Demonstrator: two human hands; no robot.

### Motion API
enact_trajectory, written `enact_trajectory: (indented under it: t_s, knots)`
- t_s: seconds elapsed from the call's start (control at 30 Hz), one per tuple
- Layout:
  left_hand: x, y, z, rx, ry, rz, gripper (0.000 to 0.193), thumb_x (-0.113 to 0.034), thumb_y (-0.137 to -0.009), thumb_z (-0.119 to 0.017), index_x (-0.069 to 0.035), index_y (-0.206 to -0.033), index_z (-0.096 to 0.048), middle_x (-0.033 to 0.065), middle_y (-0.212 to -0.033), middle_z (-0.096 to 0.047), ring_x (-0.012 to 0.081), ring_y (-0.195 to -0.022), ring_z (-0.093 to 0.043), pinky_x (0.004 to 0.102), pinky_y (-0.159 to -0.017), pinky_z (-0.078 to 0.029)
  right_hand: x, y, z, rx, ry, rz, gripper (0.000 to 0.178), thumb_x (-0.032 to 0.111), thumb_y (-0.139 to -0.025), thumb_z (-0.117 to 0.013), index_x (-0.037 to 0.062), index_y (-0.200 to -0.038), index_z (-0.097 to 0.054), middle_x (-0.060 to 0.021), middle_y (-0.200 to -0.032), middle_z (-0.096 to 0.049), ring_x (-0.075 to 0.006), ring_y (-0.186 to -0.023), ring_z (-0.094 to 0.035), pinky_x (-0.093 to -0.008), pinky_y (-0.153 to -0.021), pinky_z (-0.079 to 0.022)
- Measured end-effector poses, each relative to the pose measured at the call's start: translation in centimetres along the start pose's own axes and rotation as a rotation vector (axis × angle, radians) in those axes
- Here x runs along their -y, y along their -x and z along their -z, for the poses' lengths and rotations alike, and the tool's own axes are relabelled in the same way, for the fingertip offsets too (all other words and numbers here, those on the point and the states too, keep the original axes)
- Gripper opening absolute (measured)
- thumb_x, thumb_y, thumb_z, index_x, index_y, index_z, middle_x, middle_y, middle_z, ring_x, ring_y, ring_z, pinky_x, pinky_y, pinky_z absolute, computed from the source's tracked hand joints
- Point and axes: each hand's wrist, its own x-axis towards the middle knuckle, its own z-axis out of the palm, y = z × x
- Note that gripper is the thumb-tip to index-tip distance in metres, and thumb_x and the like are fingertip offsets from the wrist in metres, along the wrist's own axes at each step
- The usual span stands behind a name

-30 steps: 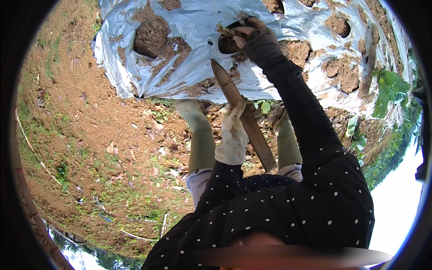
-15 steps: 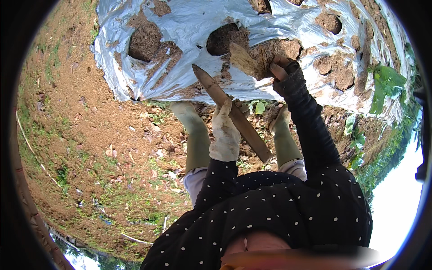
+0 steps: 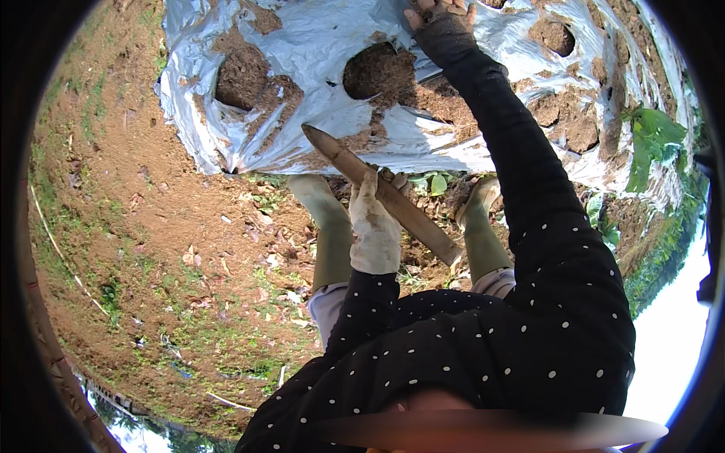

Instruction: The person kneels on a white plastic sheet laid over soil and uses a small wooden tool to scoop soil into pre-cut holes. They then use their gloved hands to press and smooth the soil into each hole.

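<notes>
My left hand [image 3: 375, 230], in a pale soiled glove, is closed around a flat wooden stake [image 3: 414, 214] with a pointed far end. The stake slants from the silver plastic sheet [image 3: 321, 102] down toward my right boot [image 3: 483, 234]. Far forward, at the upper edge of the view, my right hand [image 3: 445, 16] reaches over the sheet with its fingers spread apart. Its fingertips are partly cut off by the frame, and nothing shows in it. A soil-filled round hole [image 3: 380, 72] in the sheet lies nearer and to the left of this hand.
Another hole [image 3: 242, 78] opens at the left of the sheet, and one [image 3: 553, 36] at the right. Loose soil lies scattered over the plastic. Green leaves [image 3: 651, 143] stand at the right edge. My left boot [image 3: 321, 204] stands on leaf-strewn ground before the bed.
My right hand has moved forward, away from me, to the upper edge. The dry fibrous clump it held is no longer visible. The stake has shifted slightly left at its tip.
</notes>
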Motion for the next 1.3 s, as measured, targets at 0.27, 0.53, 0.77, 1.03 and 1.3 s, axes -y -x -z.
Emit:
enact_trajectory:
  t_s: [0.27, 0.53, 0.77, 1.03, 1.3]
  knots:
    - [-0.4, -0.3, 0.4, 0.003, -0.018, 0.055, 0.023, -0.015, -0.092, -0.066, -0.011, -0.109, -0.051, 0.0065, -0.087, -0.06, 0.028, -0.073, -0.064, 0.0494, -0.075, -0.055, -5.2, -2.6, 0.3, 0.49, 0.15, -0.241, 0.053, 0.05, -0.091, -0.048, 0.0206, -0.135, -0.055, -0.0199, -0.124, -0.06, -0.0359, -0.11, -0.06, -0.0466, -0.093, -0.049]
    - [-1.0, -0.5, 0.9, 0.08, 0.018, 0.083, 0.024, -0.017, -0.091, -0.068, -0.01, -0.108, -0.052, 0.0071, -0.088, -0.06, 0.0283, -0.075, -0.064, 0.0467, -0.076, -0.053, 2.2, 6.6, 5.2, 0.379, 0.043, -0.176, 0.064, 0.044, -0.087, -0.064, 0.0152, -0.141, -0.047, -0.0168, -0.129, -0.054, -0.0366, -0.119, -0.051, -0.0537, -0.095, -0.042]
    - [-0.8, -0.3, 0.3, 0.023, -0.018, 0.074, 0.023, -0.014, -0.093, -0.065, -0.009, -0.111, -0.052, 0.0063, -0.088, -0.06, 0.026, -0.078, -0.065, 0.0426, -0.079, -0.055, 7.9, 5.6, 1.5, 0.424, -0.104, -0.09, 0.052, 0.037, -0.088, -0.065, 0.0109, -0.132, -0.056, -0.0146, -0.116, -0.059, -0.0352, -0.108, -0.055, -0.0478, -0.092, -0.045]
    - [-1.0, -0.6, -1.0, 0.251, -0.066, -0.034, 0.033, -0.01, -0.092, -0.064, -0.005, -0.123, -0.051, 0.0063, -0.109, -0.057, 0.0238, -0.105, -0.06, 0.0325, -0.092, -0.05, 11.6, 15.9, 18.1, 1.047, -0.586, 0.012, 0.076, 0.017, -0.082, -0.062, 0.0041, -0.149, -0.028, -0.0268, -0.121, -0.052, -0.0428, -0.101, -0.06, -0.0485, -0.086, -0.052]
    - [-0.6, -1.3, -1.2, 0.133, -0.225, 0.032, 0.068, -0.037, -0.091, -0.067, -0.011, -0.146, -0.038, -0.0007, -0.137, -0.044, 0.0197, -0.126, -0.041, 0.0411, -0.105, -0.032, 2.6, 12.8, 24.0, 0.837, -0.097, 0.065, 0.032, 0.032, -0.098, -0.054, 0.0006, -0.091, -0.054, -0.0137, -0.078, -0.048, -0.0279, -0.065, -0.052, -0.0415, -0.054, -0.045]
